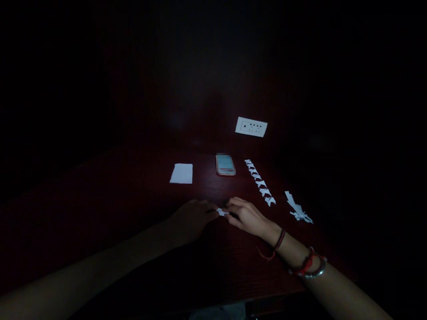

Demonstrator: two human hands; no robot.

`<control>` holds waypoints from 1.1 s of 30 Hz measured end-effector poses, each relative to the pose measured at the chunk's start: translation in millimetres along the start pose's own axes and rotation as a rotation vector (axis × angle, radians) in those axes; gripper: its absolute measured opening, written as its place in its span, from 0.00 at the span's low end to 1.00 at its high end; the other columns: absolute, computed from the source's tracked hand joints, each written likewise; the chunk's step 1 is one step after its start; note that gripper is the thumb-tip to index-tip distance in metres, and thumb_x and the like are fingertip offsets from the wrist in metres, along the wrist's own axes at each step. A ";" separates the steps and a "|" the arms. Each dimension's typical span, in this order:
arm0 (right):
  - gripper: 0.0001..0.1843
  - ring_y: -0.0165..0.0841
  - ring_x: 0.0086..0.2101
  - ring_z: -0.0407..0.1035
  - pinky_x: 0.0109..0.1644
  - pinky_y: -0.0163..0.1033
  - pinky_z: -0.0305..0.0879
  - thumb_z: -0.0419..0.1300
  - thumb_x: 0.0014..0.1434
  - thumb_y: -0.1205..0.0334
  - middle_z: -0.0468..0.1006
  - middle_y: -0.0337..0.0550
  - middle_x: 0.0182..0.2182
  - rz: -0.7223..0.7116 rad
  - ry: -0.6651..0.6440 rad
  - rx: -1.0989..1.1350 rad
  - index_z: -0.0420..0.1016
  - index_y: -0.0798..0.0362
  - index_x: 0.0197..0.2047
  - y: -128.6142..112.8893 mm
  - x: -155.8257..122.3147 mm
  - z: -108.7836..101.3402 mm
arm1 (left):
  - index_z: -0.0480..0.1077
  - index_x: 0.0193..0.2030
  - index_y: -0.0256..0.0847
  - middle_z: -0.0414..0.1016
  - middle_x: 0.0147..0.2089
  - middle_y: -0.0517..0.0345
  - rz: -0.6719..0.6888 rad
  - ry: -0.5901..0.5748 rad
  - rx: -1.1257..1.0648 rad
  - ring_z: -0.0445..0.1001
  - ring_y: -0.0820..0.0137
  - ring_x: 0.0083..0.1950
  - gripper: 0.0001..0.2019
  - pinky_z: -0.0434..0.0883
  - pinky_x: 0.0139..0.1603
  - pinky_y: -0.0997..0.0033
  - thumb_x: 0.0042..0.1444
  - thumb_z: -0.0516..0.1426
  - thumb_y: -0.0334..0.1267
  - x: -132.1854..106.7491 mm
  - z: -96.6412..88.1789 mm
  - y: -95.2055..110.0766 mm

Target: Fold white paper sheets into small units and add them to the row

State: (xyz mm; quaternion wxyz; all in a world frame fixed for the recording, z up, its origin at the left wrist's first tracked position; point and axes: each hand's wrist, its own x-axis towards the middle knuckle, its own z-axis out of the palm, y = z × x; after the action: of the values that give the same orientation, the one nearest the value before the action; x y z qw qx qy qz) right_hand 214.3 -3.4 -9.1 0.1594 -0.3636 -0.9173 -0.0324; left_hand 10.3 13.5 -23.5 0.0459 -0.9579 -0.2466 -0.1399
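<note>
Between my two hands is a small piece of folded white paper (221, 212), low over the dark red table. My left hand (193, 218) pinches its left end, with a ring showing on one finger. On the other end, the fingertips of my right hand (246, 216) are closed. Beyond my right hand, a row of small folded white paper pieces (258, 178) runs away from me. Farther right lies a bunch of white paper strips (298, 210). How the held paper is folded is too small to make out.
A square white sheet or stack of paper (182, 173) lies at the left on the table (140, 200). A bluish rectangular item (225, 164), blurred out, rests near the back. On the wall behind is a white socket panel (251, 127). The surroundings are very dark.
</note>
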 end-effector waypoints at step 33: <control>0.15 0.27 0.32 0.65 0.37 0.31 0.60 0.51 0.54 0.59 0.72 0.43 0.33 0.072 -0.035 0.322 0.69 0.55 0.42 14.2 9.8 -28.2 | 0.61 0.36 0.39 0.60 0.44 0.57 -0.273 0.383 -0.311 0.61 0.70 0.47 0.18 0.59 0.50 0.69 0.41 0.42 0.19 8.1 -6.3 -18.4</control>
State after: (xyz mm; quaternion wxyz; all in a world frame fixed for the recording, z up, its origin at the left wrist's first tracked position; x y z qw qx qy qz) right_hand 224.7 8.5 19.9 0.2008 -0.3666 -0.8995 0.1271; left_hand 6.6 32.4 -14.8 -0.0751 -0.8674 -0.3358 -0.3595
